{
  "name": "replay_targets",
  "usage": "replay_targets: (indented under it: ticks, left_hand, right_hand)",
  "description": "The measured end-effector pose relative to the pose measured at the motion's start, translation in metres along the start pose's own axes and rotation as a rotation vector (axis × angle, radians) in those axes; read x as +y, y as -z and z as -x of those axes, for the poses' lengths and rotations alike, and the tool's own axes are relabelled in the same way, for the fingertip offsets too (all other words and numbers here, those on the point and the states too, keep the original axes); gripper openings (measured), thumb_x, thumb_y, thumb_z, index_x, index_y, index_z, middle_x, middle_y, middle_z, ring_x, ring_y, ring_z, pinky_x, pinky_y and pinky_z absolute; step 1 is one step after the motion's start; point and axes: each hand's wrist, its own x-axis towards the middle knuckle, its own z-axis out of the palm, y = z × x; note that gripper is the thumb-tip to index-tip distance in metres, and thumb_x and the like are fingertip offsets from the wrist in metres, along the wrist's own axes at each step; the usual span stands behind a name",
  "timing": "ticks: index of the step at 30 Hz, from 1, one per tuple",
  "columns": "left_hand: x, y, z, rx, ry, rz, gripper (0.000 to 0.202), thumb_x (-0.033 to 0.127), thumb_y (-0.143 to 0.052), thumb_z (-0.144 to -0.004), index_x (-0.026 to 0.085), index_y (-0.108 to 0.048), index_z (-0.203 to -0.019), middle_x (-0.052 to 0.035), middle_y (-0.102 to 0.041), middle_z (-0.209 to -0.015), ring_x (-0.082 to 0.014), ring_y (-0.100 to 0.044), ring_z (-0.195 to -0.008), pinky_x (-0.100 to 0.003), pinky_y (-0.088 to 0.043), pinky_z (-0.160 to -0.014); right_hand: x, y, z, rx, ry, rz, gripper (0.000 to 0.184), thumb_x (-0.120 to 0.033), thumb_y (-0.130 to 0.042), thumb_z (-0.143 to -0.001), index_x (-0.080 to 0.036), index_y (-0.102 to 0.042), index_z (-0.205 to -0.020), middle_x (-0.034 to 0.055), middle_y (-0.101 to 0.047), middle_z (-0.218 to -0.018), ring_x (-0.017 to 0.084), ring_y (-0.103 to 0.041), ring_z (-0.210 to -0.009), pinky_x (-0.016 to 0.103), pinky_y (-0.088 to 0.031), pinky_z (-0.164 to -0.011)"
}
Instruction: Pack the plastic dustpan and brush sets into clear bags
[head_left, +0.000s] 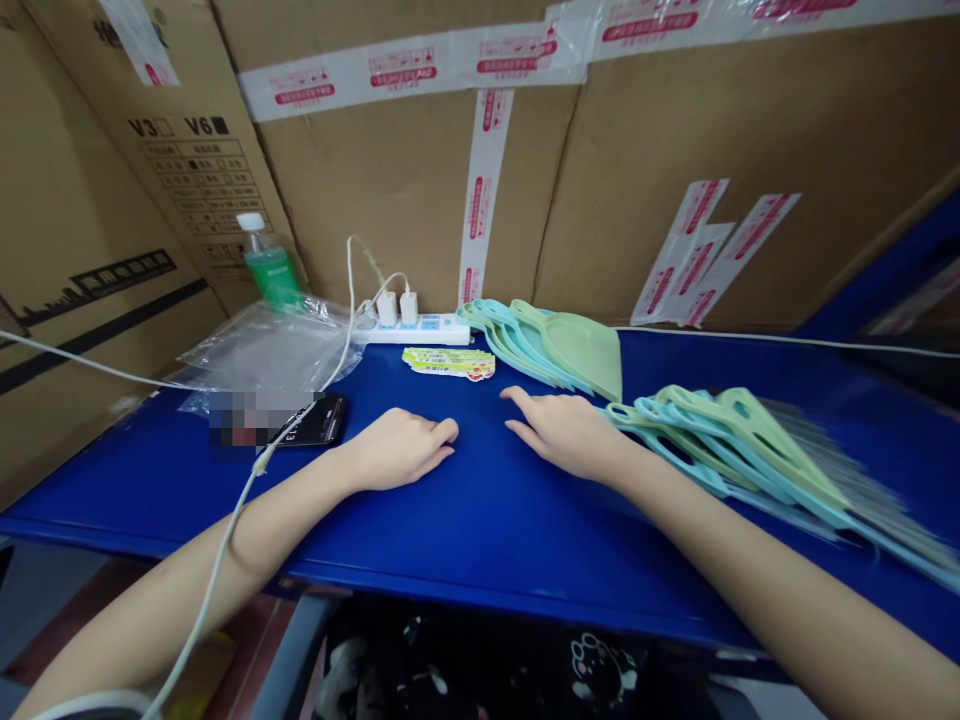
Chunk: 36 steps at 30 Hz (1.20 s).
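My left hand (401, 447) rests on the blue table (487, 520) with its fingers curled in loosely and nothing in them. My right hand (562, 430) lies flat a little to the right, fingers stretched out and empty. Just beyond the right hand lies a stack of pale green and light blue plastic dustpans (555, 345). To its right is a pile of small matching brushes (742, 445) with long bristles. A small stack of printed labels (450, 362) lies behind both hands.
A black phone (319, 420) with a white cable lies left of my left hand. Behind it are clear plastic bags (262, 355), a green bottle (268, 265) and a white power strip (420, 328). Taped cardboard boxes (675, 160) wall the back and left.
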Motion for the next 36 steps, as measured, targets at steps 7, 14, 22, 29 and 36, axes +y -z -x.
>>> replay_targets:
  ticks: [7,14,22,29,36]
  left_hand:
    - [0.0010,0.0018,0.0002,-0.004,0.009,-0.025,0.013,0.025,-0.042,-0.096,0.019,-0.044,-0.086,0.0014,-0.064,-0.069,-0.0172,-0.062,-0.062,-0.026,-0.037,-0.054]
    - [-0.0017,-0.0014,0.0000,0.060,-0.001,-0.043,0.021,0.026,-0.042,-0.096,0.019,-0.045,-0.076,0.0018,-0.061,-0.067,-0.0154,-0.060,-0.061,-0.025,-0.036,-0.054]
    - [-0.0016,0.0001,0.0007,0.074,-0.002,-0.024,0.023,0.026,-0.043,-0.096,0.019,-0.047,-0.074,0.0025,-0.060,-0.066,-0.0149,-0.059,-0.060,-0.026,-0.036,-0.054]
    - [-0.0028,-0.0005,0.0001,0.103,-0.013,-0.018,0.026,0.026,-0.039,-0.097,0.019,-0.047,-0.073,0.0020,-0.060,-0.064,-0.0140,-0.059,-0.059,-0.025,-0.034,-0.053]
    - [-0.0021,-0.0009,0.0012,0.159,-0.021,-0.010,0.034,0.028,-0.036,-0.099,0.018,-0.047,-0.069,0.0017,-0.057,-0.057,-0.0144,-0.055,-0.052,-0.026,-0.029,-0.051]
  right_hand:
    - [-0.0009,0.0040,0.0003,-0.036,-0.013,0.018,0.022,-0.027,-0.039,-0.093,-0.017,-0.052,-0.107,0.0104,-0.072,-0.090,0.024,-0.068,-0.077,0.029,-0.028,-0.053]
    - [-0.0015,0.0063,0.0009,-0.066,-0.036,0.022,0.022,-0.028,-0.039,-0.095,-0.016,-0.051,-0.108,0.0109,-0.071,-0.093,0.024,-0.067,-0.079,0.029,-0.027,-0.053]
    - [0.0031,0.0075,0.0000,-0.066,-0.006,0.047,0.020,-0.026,-0.040,-0.094,-0.019,-0.057,-0.089,0.0073,-0.070,-0.083,0.019,-0.063,-0.070,0.028,-0.020,-0.050]
    - [0.0070,0.0092,0.0005,-0.032,0.008,0.008,0.032,-0.026,-0.040,-0.092,-0.019,-0.058,-0.067,0.0056,-0.066,-0.073,0.016,-0.058,-0.065,0.028,-0.019,-0.051]
    - [0.0074,0.0098,-0.0005,-0.057,-0.028,-0.019,0.025,-0.021,-0.044,-0.086,-0.020,-0.051,-0.062,0.0009,-0.052,-0.057,0.014,-0.047,-0.055,0.027,-0.018,-0.049]
